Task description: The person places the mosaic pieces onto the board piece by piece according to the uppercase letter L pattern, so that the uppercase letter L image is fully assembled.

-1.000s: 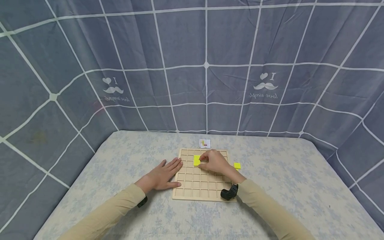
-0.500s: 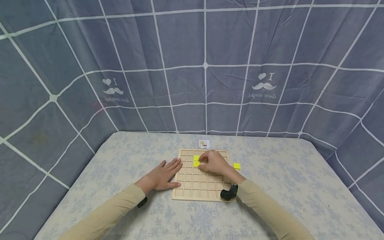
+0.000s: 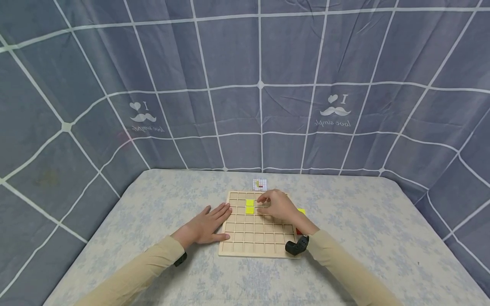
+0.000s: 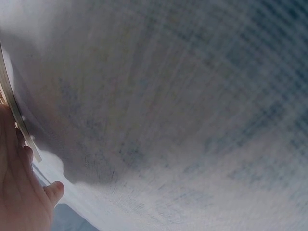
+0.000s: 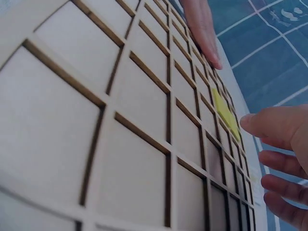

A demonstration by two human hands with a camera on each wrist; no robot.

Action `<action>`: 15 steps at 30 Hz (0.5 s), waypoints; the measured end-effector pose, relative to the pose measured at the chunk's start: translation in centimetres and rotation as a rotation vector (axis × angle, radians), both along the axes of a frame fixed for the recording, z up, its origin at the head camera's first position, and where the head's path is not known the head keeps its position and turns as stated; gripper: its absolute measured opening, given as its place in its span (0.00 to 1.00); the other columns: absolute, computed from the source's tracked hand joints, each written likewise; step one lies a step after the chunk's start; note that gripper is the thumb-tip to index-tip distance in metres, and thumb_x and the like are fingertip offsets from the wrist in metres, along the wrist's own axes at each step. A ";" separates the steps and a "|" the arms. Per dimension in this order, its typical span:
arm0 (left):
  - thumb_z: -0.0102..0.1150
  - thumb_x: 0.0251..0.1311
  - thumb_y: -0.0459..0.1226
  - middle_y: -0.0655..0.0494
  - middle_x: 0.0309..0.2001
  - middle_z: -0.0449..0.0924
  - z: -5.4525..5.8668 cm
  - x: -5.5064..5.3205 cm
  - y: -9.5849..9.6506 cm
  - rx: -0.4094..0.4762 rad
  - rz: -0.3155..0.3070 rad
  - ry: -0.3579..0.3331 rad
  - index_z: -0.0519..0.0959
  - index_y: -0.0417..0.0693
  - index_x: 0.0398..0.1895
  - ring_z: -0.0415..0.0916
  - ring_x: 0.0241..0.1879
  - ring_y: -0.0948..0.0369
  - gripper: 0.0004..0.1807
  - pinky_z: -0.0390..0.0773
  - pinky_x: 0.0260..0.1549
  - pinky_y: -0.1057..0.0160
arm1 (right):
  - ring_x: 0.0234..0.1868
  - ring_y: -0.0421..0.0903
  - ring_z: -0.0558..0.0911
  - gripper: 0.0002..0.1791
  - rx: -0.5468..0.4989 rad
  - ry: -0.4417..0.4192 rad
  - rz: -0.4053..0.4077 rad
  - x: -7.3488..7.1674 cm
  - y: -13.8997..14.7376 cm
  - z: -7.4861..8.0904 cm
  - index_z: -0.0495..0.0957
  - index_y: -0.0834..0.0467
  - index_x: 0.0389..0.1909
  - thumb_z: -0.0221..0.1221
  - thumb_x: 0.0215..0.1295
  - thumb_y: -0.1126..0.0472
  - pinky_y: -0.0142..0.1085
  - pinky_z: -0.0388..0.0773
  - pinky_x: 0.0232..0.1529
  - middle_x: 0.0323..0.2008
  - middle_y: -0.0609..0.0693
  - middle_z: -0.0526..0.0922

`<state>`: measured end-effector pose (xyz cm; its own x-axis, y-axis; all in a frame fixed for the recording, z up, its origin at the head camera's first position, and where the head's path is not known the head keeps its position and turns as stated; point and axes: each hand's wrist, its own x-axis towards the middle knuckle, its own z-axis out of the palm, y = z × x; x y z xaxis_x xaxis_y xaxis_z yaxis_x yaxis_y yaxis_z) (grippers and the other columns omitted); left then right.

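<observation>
A wooden grid board (image 3: 256, 247) lies flat on the table. Two yellow square tiles (image 3: 249, 210) sit in neighbouring cells, one behind the other, in its upper part. Just right of them my right hand (image 3: 282, 208) hovers over the board, thumb and fingers apart and holding nothing; the right wrist view also shows the yellow tiles (image 5: 224, 113) beyond the thumb of that hand (image 5: 288, 127). My left hand (image 3: 203, 226) is spread out, its fingertips and thumb on the board's left edge. Only part of the left hand (image 4: 21, 192) shows in the left wrist view.
A small card (image 3: 260, 184) printed with a coloured grid lies behind the board. Beside the board's right edge are a yellow tile (image 3: 302, 211) and a red piece (image 3: 298, 231), partly hidden by my right forearm. A grey-blue curtain (image 3: 237, 106) hangs behind the patterned tablecloth (image 3: 172, 187).
My right hand has let go of the nearer yellow tile and drawn slightly right, its fingers parting. The red piece has come into view. My left hand stays in place.
</observation>
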<state>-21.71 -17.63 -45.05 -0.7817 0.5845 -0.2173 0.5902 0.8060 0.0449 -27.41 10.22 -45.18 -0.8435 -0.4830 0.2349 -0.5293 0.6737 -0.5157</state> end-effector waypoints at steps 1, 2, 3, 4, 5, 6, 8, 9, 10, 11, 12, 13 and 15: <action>0.41 0.66 0.64 0.51 0.78 0.41 0.0 0.0 0.0 -0.001 -0.001 0.001 0.46 0.48 0.77 0.39 0.77 0.54 0.46 0.49 0.72 0.42 | 0.37 0.43 0.81 0.12 -0.002 0.004 -0.005 0.0 0.3 0.2 0.86 0.54 0.39 0.70 0.54 0.55 0.37 0.79 0.39 0.37 0.46 0.86; 0.42 0.66 0.64 0.50 0.78 0.41 0.0 0.0 0.0 0.006 -0.003 0.002 0.46 0.47 0.77 0.40 0.77 0.53 0.46 0.49 0.71 0.42 | 0.38 0.43 0.81 0.12 -0.001 0.009 -0.008 0.0 0.6 0.3 0.86 0.54 0.39 0.69 0.54 0.55 0.37 0.78 0.39 0.37 0.46 0.86; 0.42 0.66 0.64 0.50 0.78 0.42 0.0 0.1 0.0 0.007 -0.005 0.002 0.47 0.47 0.77 0.40 0.77 0.53 0.46 0.49 0.72 0.42 | 0.38 0.43 0.80 0.12 -0.001 0.011 -0.014 0.0 0.9 0.4 0.86 0.54 0.39 0.69 0.54 0.56 0.37 0.78 0.39 0.37 0.46 0.85; 0.42 0.66 0.64 0.50 0.78 0.42 0.0 0.1 0.0 0.009 -0.006 0.002 0.47 0.47 0.77 0.40 0.77 0.53 0.46 0.49 0.71 0.42 | 0.38 0.44 0.80 0.12 0.000 0.013 -0.019 0.0 1.2 0.6 0.86 0.55 0.39 0.69 0.54 0.56 0.37 0.78 0.39 0.37 0.47 0.85; 0.41 0.66 0.64 0.51 0.78 0.41 0.0 0.1 0.0 0.006 -0.006 0.000 0.46 0.48 0.77 0.40 0.77 0.53 0.46 0.49 0.72 0.42 | 0.38 0.44 0.80 0.12 -0.001 0.008 -0.025 0.0 1.6 0.7 0.86 0.55 0.40 0.69 0.55 0.56 0.37 0.78 0.38 0.38 0.47 0.85; 0.41 0.66 0.64 0.50 0.78 0.41 0.1 0.1 0.0 0.006 -0.007 -0.002 0.46 0.47 0.77 0.40 0.77 0.53 0.46 0.49 0.72 0.42 | 0.39 0.45 0.80 0.13 -0.002 0.000 -0.033 0.0 1.9 0.8 0.86 0.56 0.41 0.69 0.55 0.56 0.37 0.78 0.39 0.39 0.47 0.85; 0.41 0.66 0.64 0.51 0.78 0.41 0.0 0.0 0.0 0.007 -0.007 0.001 0.46 0.48 0.77 0.40 0.77 0.53 0.46 0.48 0.72 0.42 | 0.40 0.45 0.80 0.13 0.002 -0.011 -0.051 0.0 2.6 1.0 0.86 0.56 0.42 0.69 0.56 0.56 0.38 0.78 0.38 0.40 0.48 0.85; 0.41 0.66 0.64 0.51 0.78 0.41 0.0 0.0 0.0 0.004 -0.006 0.001 0.46 0.48 0.77 0.40 0.77 0.54 0.46 0.48 0.72 0.42 | 0.40 0.46 0.80 0.14 0.003 -0.014 -0.058 0.0 3.0 1.1 0.85 0.56 0.42 0.68 0.56 0.56 0.38 0.78 0.38 0.41 0.48 0.85; 0.42 0.66 0.64 0.50 0.78 0.41 0.0 0.0 -0.1 0.007 -0.009 0.001 0.46 0.47 0.77 0.40 0.77 0.53 0.46 0.48 0.72 0.42 | 0.40 0.46 0.80 0.14 0.004 -0.017 -0.065 -0.1 3.4 1.1 0.85 0.56 0.42 0.68 0.57 0.55 0.38 0.78 0.38 0.41 0.49 0.85; 0.42 0.66 0.63 0.50 0.78 0.41 0.1 0.0 -0.1 0.007 -0.008 0.001 0.46 0.47 0.77 0.40 0.77 0.53 0.46 0.48 0.72 0.42 | 0.41 0.47 0.80 0.14 0.002 -0.021 -0.072 -0.1 3.8 1.2 0.85 0.57 0.43 0.68 0.57 0.56 0.39 0.78 0.39 0.41 0.49 0.85; 0.42 0.66 0.63 0.50 0.78 0.41 0.1 0.0 -0.1 0.009 -0.008 0.000 0.46 0.47 0.77 0.40 0.77 0.53 0.46 0.48 0.72 0.42 | 0.41 0.47 0.80 0.14 0.004 -0.018 -0.075 -0.1 4.2 1.2 0.85 0.57 0.43 0.68 0.57 0.56 0.40 0.78 0.38 0.42 0.50 0.85; 0.41 0.66 0.64 0.51 0.78 0.41 0.1 0.0 -0.1 0.007 -0.006 0.001 0.46 0.48 0.77 0.40 0.77 0.54 0.46 0.48 0.72 0.43 | 0.40 0.48 0.80 0.14 0.006 -0.015 -0.079 -0.1 4.6 1.3 0.85 0.57 0.43 0.68 0.57 0.57 0.40 0.78 0.38 0.42 0.51 0.85; 0.41 0.66 0.64 0.51 0.78 0.41 0.1 0.0 -0.1 0.009 -0.008 -0.002 0.46 0.48 0.77 0.40 0.77 0.54 0.46 0.48 0.72 0.43 | 0.40 0.48 0.80 0.14 0.009 -0.013 -0.094 0.0 5.3 1.4 0.85 0.58 0.43 0.68 0.57 0.57 0.41 0.78 0.38 0.42 0.52 0.85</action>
<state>-21.75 -17.75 -44.97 -0.7768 0.5923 -0.2139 0.5961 0.8011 0.0535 -27.45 15.54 -43.77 -0.8884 -0.4033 0.2194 -0.4565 0.7247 -0.5162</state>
